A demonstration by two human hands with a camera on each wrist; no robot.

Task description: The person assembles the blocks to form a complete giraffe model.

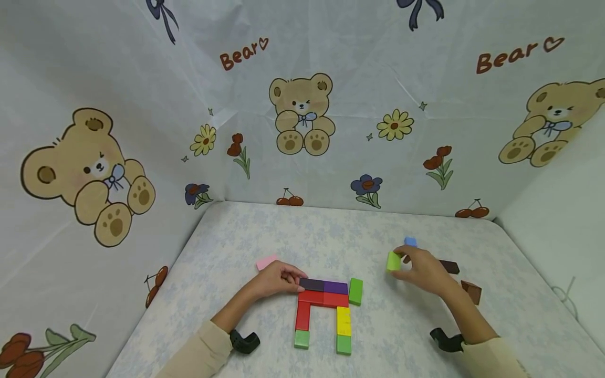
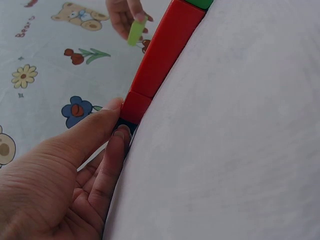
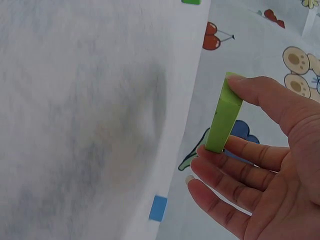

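Note:
My right hand [image 1: 424, 270] pinches a lime green block [image 3: 223, 117] between thumb and fingers, off to the right of a flat block arrangement. My left hand [image 1: 276, 278] is at the arrangement's upper left corner, its thumb and fingers pinching the end of a dark block [image 1: 312, 284]. A purple block [image 1: 335, 287] continues that row, with red blocks [image 1: 311, 298] directly below. One leg is a red block [image 1: 303, 316] ending in a green block [image 1: 301, 339]; the other has yellow [image 1: 343, 321] above a green piece [image 1: 344, 345]. A green block [image 1: 355, 292] stands at the right side.
A pink block [image 1: 267, 262] lies beyond my left hand. Around my right hand are a blue block [image 1: 410, 241], a dark brown block [image 1: 449, 266] and a brown block [image 1: 471, 292]. Bear-printed cloth [image 1: 350, 168] hangs behind the patterned tabletop [image 1: 264, 226].

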